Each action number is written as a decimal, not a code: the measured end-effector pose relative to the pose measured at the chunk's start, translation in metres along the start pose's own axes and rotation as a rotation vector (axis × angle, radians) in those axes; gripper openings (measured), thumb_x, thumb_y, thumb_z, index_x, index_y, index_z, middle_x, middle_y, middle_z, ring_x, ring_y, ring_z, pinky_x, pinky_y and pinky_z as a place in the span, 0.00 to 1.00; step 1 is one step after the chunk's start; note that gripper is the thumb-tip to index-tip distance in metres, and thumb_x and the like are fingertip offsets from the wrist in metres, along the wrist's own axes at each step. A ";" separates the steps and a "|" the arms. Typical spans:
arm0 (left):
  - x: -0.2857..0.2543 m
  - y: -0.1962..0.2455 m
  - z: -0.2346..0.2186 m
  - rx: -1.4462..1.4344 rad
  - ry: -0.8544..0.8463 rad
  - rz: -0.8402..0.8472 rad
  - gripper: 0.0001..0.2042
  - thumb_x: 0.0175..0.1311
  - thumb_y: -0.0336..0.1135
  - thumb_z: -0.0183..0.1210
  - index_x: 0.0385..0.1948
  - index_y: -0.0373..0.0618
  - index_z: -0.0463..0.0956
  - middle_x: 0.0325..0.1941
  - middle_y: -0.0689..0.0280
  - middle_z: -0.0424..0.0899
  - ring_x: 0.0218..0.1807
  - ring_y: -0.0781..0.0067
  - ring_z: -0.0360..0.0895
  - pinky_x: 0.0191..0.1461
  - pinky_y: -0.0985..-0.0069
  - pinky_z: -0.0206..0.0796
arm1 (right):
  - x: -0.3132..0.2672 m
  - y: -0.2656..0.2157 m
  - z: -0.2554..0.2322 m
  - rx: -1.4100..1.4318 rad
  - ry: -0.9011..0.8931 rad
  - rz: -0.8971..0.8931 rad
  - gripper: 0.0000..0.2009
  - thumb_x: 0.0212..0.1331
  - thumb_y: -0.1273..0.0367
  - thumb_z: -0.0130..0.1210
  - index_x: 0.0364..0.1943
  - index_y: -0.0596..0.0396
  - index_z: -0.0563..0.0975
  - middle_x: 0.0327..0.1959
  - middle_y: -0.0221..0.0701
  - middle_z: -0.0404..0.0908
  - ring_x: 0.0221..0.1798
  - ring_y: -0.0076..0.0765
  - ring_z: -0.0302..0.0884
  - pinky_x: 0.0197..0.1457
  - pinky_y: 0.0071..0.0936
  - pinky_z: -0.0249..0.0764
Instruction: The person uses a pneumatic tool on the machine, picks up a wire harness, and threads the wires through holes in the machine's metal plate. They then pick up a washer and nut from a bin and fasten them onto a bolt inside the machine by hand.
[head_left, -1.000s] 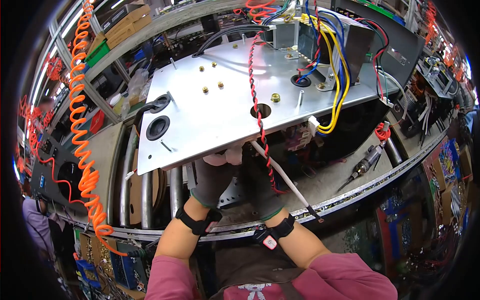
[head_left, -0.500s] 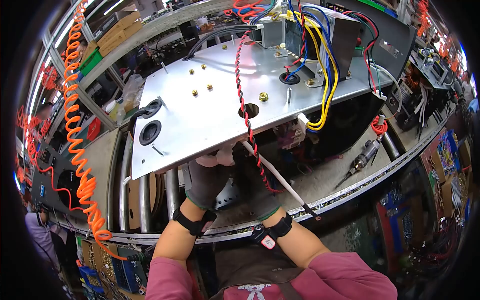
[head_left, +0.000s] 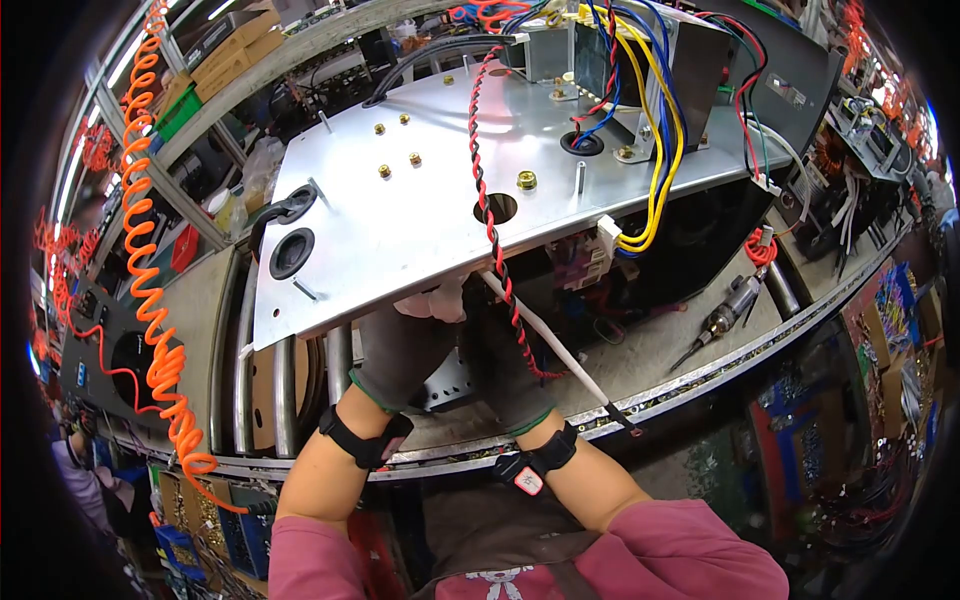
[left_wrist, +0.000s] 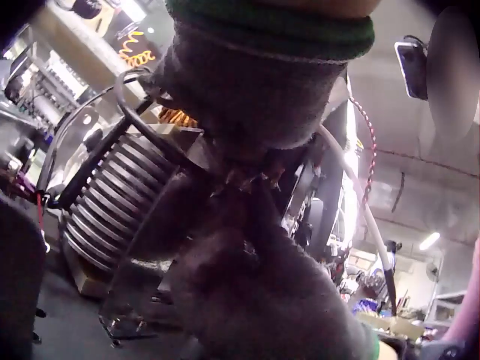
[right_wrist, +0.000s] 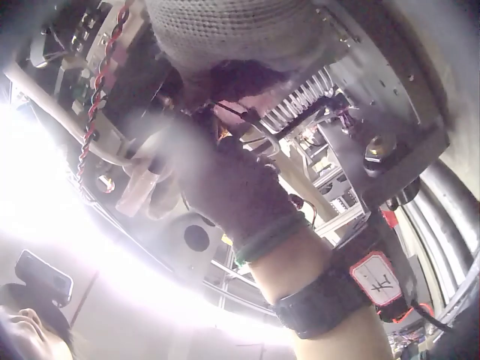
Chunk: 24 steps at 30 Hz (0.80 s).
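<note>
My two hands wear dark grey gloves with green cuffs and reach under the near edge of a silvery metal panel (head_left: 380, 230). In the head view my left hand (head_left: 405, 350) and right hand (head_left: 500, 375) are side by side, fingers hidden. A pale folded piece (head_left: 435, 300) shows at the left glove. In the left wrist view, the left hand (left_wrist: 255, 97) and right hand (left_wrist: 255, 285) meet around small metal ends (left_wrist: 251, 180), where a black cable (left_wrist: 139, 120) arrives; I cannot tell how the fingers close. A ribbed block (left_wrist: 120, 199) sits beside them.
A white-sleeved cable (head_left: 560, 350) and a red-black twisted wire (head_left: 475, 150) hang over the panel's front edge. Yellow and blue wires (head_left: 665, 190) drop from the housing. A power screwdriver (head_left: 730, 310) lies at right. Rollers (head_left: 285, 400) and an orange coiled hose (head_left: 140, 240) are at left.
The head view has shifted slightly, so panel and hands appear further left. Both hands stay under the panel, with little visible change in their position relative to it.
</note>
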<state>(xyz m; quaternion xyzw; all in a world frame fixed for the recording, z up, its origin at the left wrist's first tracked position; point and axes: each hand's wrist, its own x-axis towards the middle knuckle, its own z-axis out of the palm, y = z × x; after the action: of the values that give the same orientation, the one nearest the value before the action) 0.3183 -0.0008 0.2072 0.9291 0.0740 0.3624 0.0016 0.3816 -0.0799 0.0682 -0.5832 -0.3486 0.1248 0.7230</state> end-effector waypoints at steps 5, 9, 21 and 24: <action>-0.003 -0.016 0.004 -0.010 -0.038 0.091 0.21 0.40 0.21 0.51 0.41 0.49 0.78 0.39 0.66 0.82 0.44 0.62 0.79 0.49 0.68 0.69 | 0.003 0.009 0.000 0.179 -0.011 0.099 0.18 0.67 0.67 0.46 0.60 0.51 0.68 0.44 0.20 0.73 0.30 0.11 0.61 0.30 0.13 0.58; 0.003 -0.011 -0.002 -0.024 -0.080 0.077 0.21 0.40 0.22 0.53 0.40 0.51 0.79 0.43 0.66 0.80 0.45 0.60 0.77 0.49 0.67 0.69 | 0.004 -0.007 0.004 0.373 0.057 0.130 0.18 0.67 0.68 0.47 0.61 0.51 0.68 0.47 0.19 0.74 0.30 0.11 0.62 0.30 0.14 0.59; 0.002 0.008 -0.011 0.050 -0.054 -0.042 0.22 0.40 0.21 0.49 0.40 0.53 0.80 0.40 0.63 0.80 0.41 0.58 0.77 0.44 0.64 0.69 | 0.000 -0.003 0.002 0.431 0.073 0.203 0.19 0.64 0.67 0.50 0.59 0.47 0.69 0.47 0.16 0.74 0.32 0.10 0.66 0.32 0.11 0.63; 0.000 0.007 -0.011 -0.020 -0.057 -0.059 0.22 0.41 0.20 0.49 0.40 0.53 0.80 0.38 0.62 0.81 0.41 0.57 0.77 0.44 0.65 0.69 | -0.002 0.001 0.002 0.443 0.066 0.172 0.18 0.64 0.67 0.51 0.58 0.47 0.69 0.47 0.17 0.74 0.33 0.10 0.67 0.33 0.11 0.63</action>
<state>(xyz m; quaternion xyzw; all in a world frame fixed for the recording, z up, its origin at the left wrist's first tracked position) 0.3119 -0.0079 0.2151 0.9363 0.0978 0.3364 0.0237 0.3788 -0.0793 0.0662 -0.4417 -0.2380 0.2400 0.8311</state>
